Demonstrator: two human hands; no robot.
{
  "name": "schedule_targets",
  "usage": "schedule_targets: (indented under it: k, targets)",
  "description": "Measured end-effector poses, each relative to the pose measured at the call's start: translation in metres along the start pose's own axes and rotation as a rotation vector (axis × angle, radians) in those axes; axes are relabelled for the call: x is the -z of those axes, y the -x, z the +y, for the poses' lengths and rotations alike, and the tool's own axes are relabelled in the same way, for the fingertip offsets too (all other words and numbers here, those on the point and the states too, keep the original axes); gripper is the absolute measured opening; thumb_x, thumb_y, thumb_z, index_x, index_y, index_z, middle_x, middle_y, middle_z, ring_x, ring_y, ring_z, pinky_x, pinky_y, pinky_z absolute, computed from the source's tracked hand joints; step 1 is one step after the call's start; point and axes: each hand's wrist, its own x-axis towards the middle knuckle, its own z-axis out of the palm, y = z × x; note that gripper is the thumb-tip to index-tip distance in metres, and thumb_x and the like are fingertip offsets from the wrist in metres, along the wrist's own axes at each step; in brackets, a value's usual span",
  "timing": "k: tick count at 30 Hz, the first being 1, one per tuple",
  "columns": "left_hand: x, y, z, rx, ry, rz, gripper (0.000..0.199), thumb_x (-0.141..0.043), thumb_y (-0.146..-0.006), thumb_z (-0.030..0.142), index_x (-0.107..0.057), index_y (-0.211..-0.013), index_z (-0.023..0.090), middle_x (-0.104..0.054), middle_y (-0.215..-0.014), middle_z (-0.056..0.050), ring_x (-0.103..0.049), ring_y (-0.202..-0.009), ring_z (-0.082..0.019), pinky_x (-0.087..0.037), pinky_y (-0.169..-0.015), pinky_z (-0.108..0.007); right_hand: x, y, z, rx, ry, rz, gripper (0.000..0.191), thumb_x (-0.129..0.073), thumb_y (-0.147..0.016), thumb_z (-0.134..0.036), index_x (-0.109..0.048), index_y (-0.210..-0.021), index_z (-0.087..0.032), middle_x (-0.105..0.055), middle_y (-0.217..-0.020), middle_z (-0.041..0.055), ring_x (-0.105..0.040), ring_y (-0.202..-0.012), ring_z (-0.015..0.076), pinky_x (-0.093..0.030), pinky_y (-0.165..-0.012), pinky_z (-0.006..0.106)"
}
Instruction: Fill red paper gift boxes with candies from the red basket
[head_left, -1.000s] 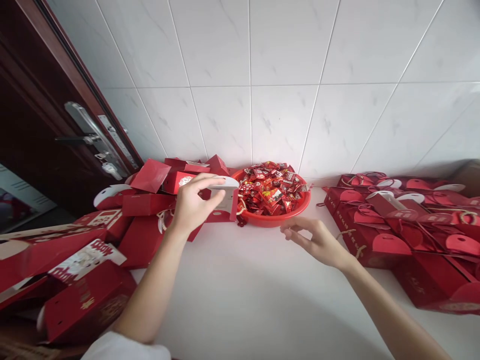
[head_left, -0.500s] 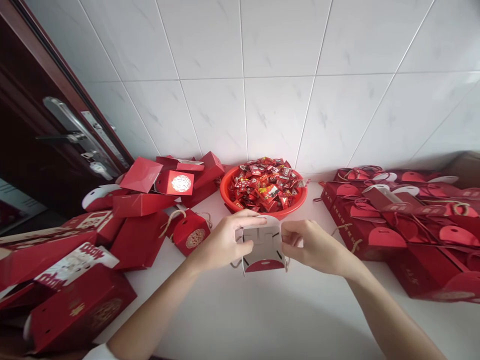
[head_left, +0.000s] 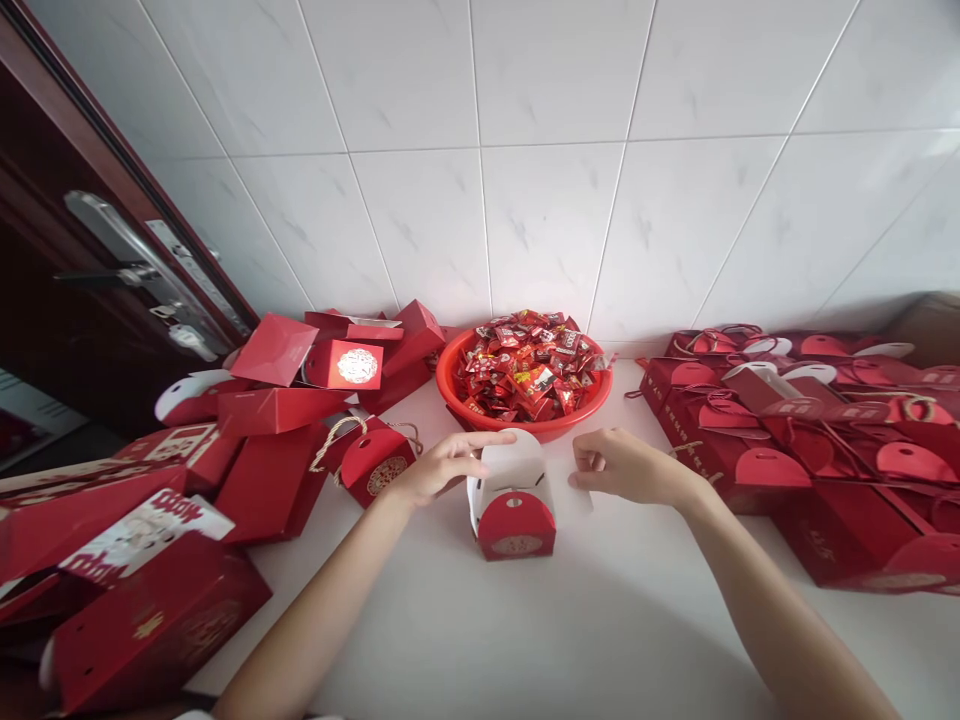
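Note:
A small red cardboard gift box (head_left: 517, 525) with a white inside stands upright on the table, its top open and its rounded flaps raised. At its back left corner is my left hand (head_left: 442, 468), thumb over the left edge and index finger stretched along the rear flap; the other fingers are partly hidden. To the right of the box and apart from it, my right hand (head_left: 619, 468) is closed, with its fingertips pressed together. Whatever lies in that pinch, if anything, is too blurred to make out. Behind the box sits a red basin (head_left: 450, 392) heaped with wrapped candies (head_left: 536, 370).
Folded red boxes (head_left: 274, 465) are piled on the left, near a small box with rope handles (head_left: 379, 465). Rows of closed red boxes (head_left: 735, 470) fill the right side. A tiled wall (head_left: 555, 230) rises behind; a dark door (head_left: 45, 200) is at far left.
The gift box has been tipped back, so its red front now faces me. My right hand has come away from the box's right side; my left hand stays at its left edge.

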Motion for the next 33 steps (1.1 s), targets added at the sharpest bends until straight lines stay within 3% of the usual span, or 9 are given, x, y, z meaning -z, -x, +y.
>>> schedule_targets:
  k: [4,9,12,14,19,22,25,29,33]
  targets:
    - [-0.003,-0.003,-0.003,0.036,0.104,-0.037,0.062,-0.066,-0.067,0.024,-0.07,-0.128,0.016,-0.079,-0.101,-0.008,-0.069,-0.096,-0.026,-0.05,-0.086,-0.034,-0.001,0.005,-0.007,0.038,0.092,0.044,0.01,-0.067,-0.081,-0.02,-0.058,-0.078,-0.021,-0.068,-0.083,0.0039,-0.063,-0.076,0.02,-0.045,-0.062,0.029]
    - [-0.016,-0.007,0.005,-0.026,0.028,0.0,0.059,-0.064,-0.068,0.019,-0.072,-0.126,0.023,-0.074,-0.124,-0.005,-0.059,-0.125,-0.029,-0.044,-0.106,-0.039,-0.01,0.014,-0.024,0.385,0.2,0.23,0.021,-0.06,-0.087,-0.011,-0.068,-0.104,-0.022,-0.066,-0.115,0.0103,-0.062,-0.106,0.0252,-0.052,-0.085,0.037]
    - [-0.02,-0.009,0.006,-0.067,0.01,0.026,0.053,-0.066,-0.069,0.018,-0.075,-0.121,0.024,-0.065,-0.14,-0.004,-0.047,-0.14,-0.031,-0.037,-0.115,-0.041,-0.019,0.016,-0.032,0.572,0.234,0.188,0.01,-0.064,-0.092,-0.021,-0.07,-0.099,-0.023,-0.068,-0.108,0.009,-0.058,-0.115,0.027,-0.046,-0.103,0.046]
    - [-0.02,-0.008,0.004,-0.048,0.026,0.033,0.051,-0.067,-0.071,0.019,-0.074,-0.122,0.024,-0.063,-0.142,-0.005,-0.047,-0.14,-0.033,-0.039,-0.114,-0.042,-0.023,0.016,-0.034,0.624,0.254,0.163,0.007,-0.065,-0.091,-0.021,-0.07,-0.095,-0.023,-0.069,-0.099,0.0069,-0.06,-0.109,0.0254,-0.041,-0.109,0.048]
    - [-0.017,-0.005,-0.001,0.008,0.06,0.076,0.052,-0.069,-0.072,0.023,-0.073,-0.124,0.022,-0.067,-0.137,-0.005,-0.053,-0.135,-0.034,-0.043,-0.11,-0.043,-0.026,0.021,-0.036,0.7,0.305,0.123,0.021,-0.054,-0.095,-0.009,-0.07,-0.09,-0.021,-0.069,-0.089,0.0043,-0.061,-0.09,0.0191,-0.041,-0.107,0.044]
    - [-0.017,-0.003,-0.003,0.015,0.055,0.079,0.053,-0.069,-0.074,0.024,-0.071,-0.127,0.022,-0.068,-0.136,-0.006,-0.055,-0.133,-0.034,-0.044,-0.109,-0.044,-0.025,0.025,-0.036,0.715,0.297,0.047,0.017,-0.061,-0.097,-0.03,-0.073,-0.088,-0.021,-0.069,-0.088,0.0037,-0.062,-0.082,0.0183,-0.037,-0.11,0.046]
    - [-0.018,-0.002,-0.002,-0.057,-0.022,0.047,0.048,-0.071,-0.079,0.028,-0.071,-0.127,0.024,-0.065,-0.14,-0.005,-0.052,-0.137,-0.033,-0.043,-0.111,-0.043,-0.023,0.026,-0.036,0.703,0.212,0.03,0.028,-0.059,-0.098,-0.047,-0.075,-0.098,-0.024,-0.071,-0.094,0.0046,-0.065,-0.087,0.0189,-0.038,-0.109,0.044]
    - [-0.018,0.001,0.007,-0.163,-0.217,-0.039,0.038,-0.071,-0.087,0.037,-0.073,-0.123,0.027,-0.066,-0.138,-0.006,-0.055,-0.134,-0.03,-0.044,-0.112,-0.043,-0.016,0.025,-0.035,0.703,0.151,0.063,0.03,-0.062,-0.096,-0.049,-0.074,-0.102,-0.022,-0.073,-0.097,0.0062,-0.064,-0.1,0.0216,-0.041,-0.105,0.042]
    - [-0.013,0.003,0.025,-0.245,-0.412,-0.018,0.032,-0.069,-0.089,0.043,-0.077,-0.116,0.028,-0.065,-0.139,-0.007,-0.055,-0.134,-0.03,-0.047,-0.11,-0.041,-0.003,0.029,-0.033,0.697,0.06,0.159,0.024,-0.064,-0.095,-0.042,-0.072,-0.095,-0.02,-0.073,-0.094,0.0081,-0.065,-0.095,0.021,-0.048,-0.097,0.039]
